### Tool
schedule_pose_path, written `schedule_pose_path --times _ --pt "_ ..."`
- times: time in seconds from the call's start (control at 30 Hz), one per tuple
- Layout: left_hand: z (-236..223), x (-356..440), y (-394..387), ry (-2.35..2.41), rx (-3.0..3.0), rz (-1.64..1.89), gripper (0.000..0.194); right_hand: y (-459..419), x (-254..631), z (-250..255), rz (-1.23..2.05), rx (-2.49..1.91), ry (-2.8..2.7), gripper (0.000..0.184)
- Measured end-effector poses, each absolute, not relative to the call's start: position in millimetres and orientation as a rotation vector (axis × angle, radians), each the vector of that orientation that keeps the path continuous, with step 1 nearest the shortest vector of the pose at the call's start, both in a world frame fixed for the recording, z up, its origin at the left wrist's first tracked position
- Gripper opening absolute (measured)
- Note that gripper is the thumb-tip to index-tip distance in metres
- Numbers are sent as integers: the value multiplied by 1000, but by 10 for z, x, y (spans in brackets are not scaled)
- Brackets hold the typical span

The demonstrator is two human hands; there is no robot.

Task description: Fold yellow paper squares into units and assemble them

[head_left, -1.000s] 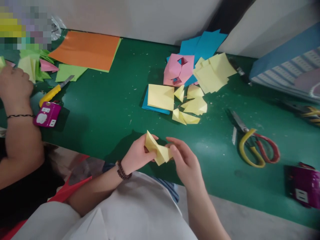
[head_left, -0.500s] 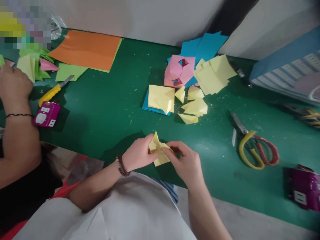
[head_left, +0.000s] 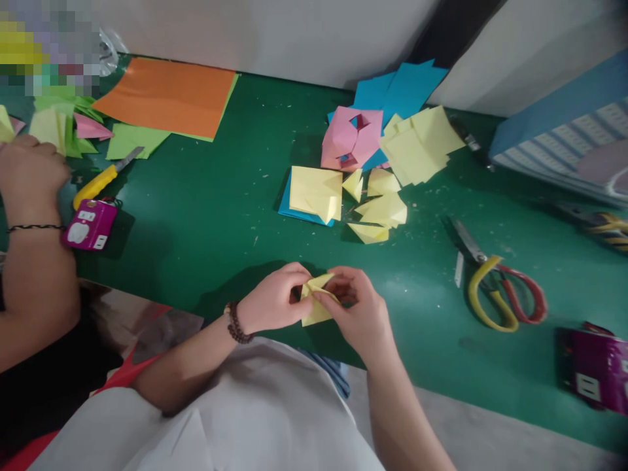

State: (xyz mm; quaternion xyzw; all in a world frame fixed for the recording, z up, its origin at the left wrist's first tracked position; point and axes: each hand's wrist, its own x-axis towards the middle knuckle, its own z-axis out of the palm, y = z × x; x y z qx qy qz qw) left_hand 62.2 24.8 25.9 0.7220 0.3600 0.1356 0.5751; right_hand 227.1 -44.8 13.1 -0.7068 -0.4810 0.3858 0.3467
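Note:
A folded piece of pale yellow paper (head_left: 316, 302) sits between my hands, low over the near edge of the green table. My left hand (head_left: 272, 299), with a dark bead bracelet (head_left: 235, 323) at the wrist, pinches its left side. My right hand (head_left: 354, 306) grips the right side, its fingers curled over the fold. Part of the paper is hidden by my fingers. Beyond my hands lie loose folded yellow paper units (head_left: 377, 206), a yellow square (head_left: 314, 191) on blue paper, and a pink folded paper model (head_left: 350, 139) with openings in it.
A co-worker's hand (head_left: 30, 173) rests at the far left near green and yellow folded paper (head_left: 56, 127). On the green table (head_left: 210, 229) lie a yellow utility knife (head_left: 95, 185), a purple box (head_left: 89, 224), orange paper (head_left: 164, 88), yellow-handled scissors (head_left: 495, 291) and a stack of yellow sheets (head_left: 422, 145).
My hands have closed in on the yellow paper, which now lies flatter instead of pointing up. A folded yellow piece has appeared on the yellow square, and the co-worker's hand has shifted slightly.

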Motion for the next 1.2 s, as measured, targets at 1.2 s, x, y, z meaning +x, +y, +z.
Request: schedule_pose_path --times 1.2 --pt "217 616 243 997 1213 350 20 -624 2312 289 670 -1635 -1709 55"
